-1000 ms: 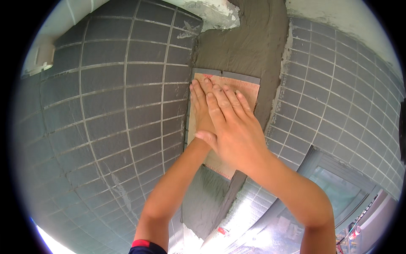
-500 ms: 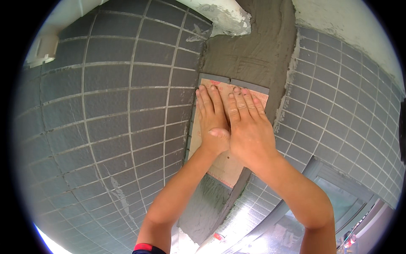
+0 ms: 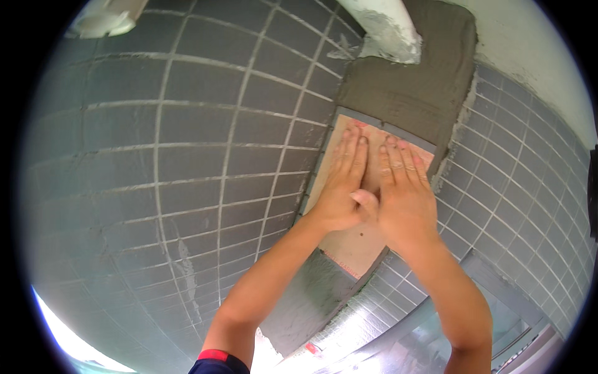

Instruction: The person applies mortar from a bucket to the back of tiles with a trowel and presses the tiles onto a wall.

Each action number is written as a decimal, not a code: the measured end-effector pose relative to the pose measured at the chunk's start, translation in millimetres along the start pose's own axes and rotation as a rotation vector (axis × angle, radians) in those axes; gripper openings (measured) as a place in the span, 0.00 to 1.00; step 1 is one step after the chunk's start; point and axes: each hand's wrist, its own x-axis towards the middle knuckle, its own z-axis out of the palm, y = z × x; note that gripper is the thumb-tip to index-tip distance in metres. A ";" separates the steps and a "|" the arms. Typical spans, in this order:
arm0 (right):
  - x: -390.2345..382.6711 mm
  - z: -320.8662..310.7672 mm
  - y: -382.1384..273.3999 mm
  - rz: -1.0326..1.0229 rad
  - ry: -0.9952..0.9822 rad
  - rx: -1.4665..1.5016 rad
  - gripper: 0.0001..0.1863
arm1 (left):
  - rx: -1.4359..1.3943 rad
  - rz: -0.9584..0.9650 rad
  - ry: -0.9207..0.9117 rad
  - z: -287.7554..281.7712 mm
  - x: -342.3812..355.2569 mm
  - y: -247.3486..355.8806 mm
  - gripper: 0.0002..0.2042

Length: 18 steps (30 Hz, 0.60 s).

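The person's bare left grip (image 3: 341,196) and bare right grip (image 3: 408,209) lie flattened side by side, fingers straight and pointing upward, against a rectangular brown paper-faced sheet with dark grey tile edges (image 3: 355,244). The right thumb crosses over the edge of the left. The sheet sits upright on a strip of wet grey mortar (image 3: 398,93), which shows above and below it, between a dark grey tiled wall on the left (image 3: 205,149) and a smaller-gridded grey tiled wall on the right (image 3: 523,168). A mortar-stained white pipe (image 3: 387,28) ends above the sheet.
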 end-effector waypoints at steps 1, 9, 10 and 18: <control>-1.1 0.3 0.6 -0.011 0.018 -0.017 0.44 | 0.003 0.008 -0.009 0.5 -1.5 0.5 0.45; -3.5 6.5 0.4 -0.039 0.014 -0.079 0.44 | 0.150 -0.158 0.010 5.3 -87.2 13.0 0.47; -4.1 6.1 0.7 -0.036 0.000 -0.099 0.44 | 0.161 -0.195 0.004 6.2 -96.8 15.9 0.48; -4.8 10.9 0.8 -0.046 -0.039 -0.184 0.47 | 0.167 -0.267 -0.042 5.0 -114.3 22.3 0.47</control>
